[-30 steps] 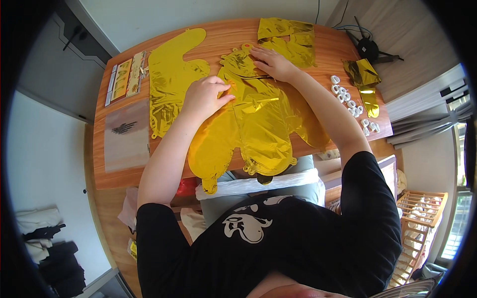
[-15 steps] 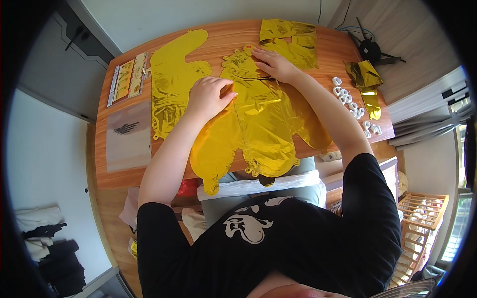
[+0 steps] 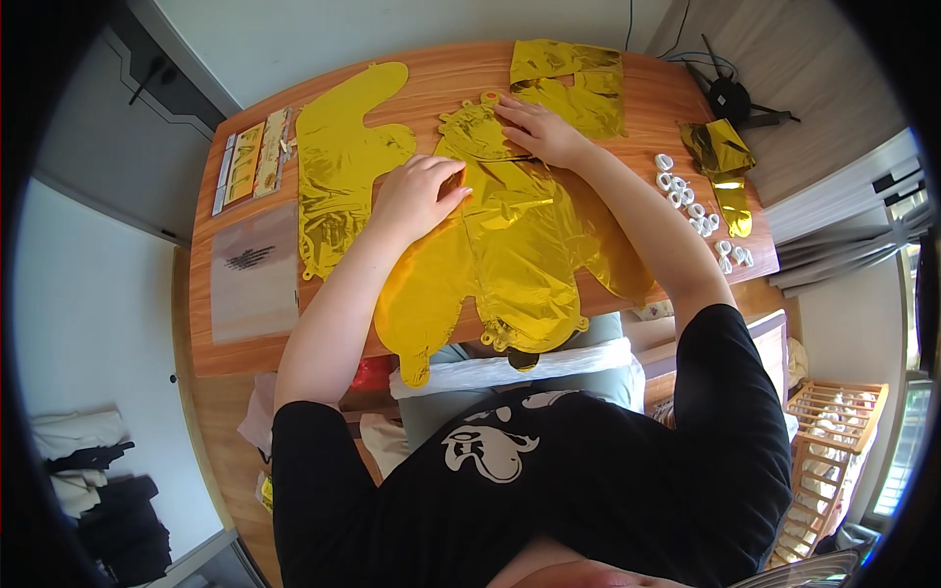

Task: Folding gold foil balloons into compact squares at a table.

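Cards [image 3: 253, 162] and a greyish translucent sheet [image 3: 255, 294] lie at my far left, probably set there to leave the middle for the foil. Next to them a flat yellow foil shape [image 3: 338, 147] is spread out, lying flat. My left hand [image 3: 417, 198] curves at the foil figure's edge, thumb and fingers apart; I cannot tell whether they pinch a layer. The gold foil figure [image 3: 524, 255] lies mid-worktop [image 3: 451, 64], its lower lobes over the near edge, as it seems too long to fit. My right hand [image 3: 539, 129] rests open on its top, likely to steady it. Beyond is a creased foil sheet [image 3: 593, 103]; at far right, white rolls [image 3: 698, 211] and a crumpled foil piece [image 3: 723, 152] sit aside, seemingly within reach.
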Tool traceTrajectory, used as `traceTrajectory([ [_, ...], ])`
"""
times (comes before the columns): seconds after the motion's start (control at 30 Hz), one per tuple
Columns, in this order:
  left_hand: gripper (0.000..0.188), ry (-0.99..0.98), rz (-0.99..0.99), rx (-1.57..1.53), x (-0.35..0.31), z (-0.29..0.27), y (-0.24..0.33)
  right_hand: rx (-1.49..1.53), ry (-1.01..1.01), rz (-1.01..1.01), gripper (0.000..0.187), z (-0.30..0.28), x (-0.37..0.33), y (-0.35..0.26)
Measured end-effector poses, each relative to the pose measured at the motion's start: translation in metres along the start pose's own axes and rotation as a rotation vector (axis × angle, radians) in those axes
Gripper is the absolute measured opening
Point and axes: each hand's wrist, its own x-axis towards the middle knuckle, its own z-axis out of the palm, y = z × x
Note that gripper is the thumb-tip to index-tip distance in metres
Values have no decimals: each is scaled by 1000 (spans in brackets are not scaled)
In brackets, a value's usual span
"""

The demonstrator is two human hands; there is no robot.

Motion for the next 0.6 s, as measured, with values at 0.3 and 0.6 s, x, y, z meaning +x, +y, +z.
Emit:
traceTrajectory([
  [0.3,35,21,30,56,-3,5,-5,-88,-1,-6,58,1,-1,-6],
  [0.6,43,31,46,75,-1,7,-3,-119,-16,-14,60,6,-1,2],
])
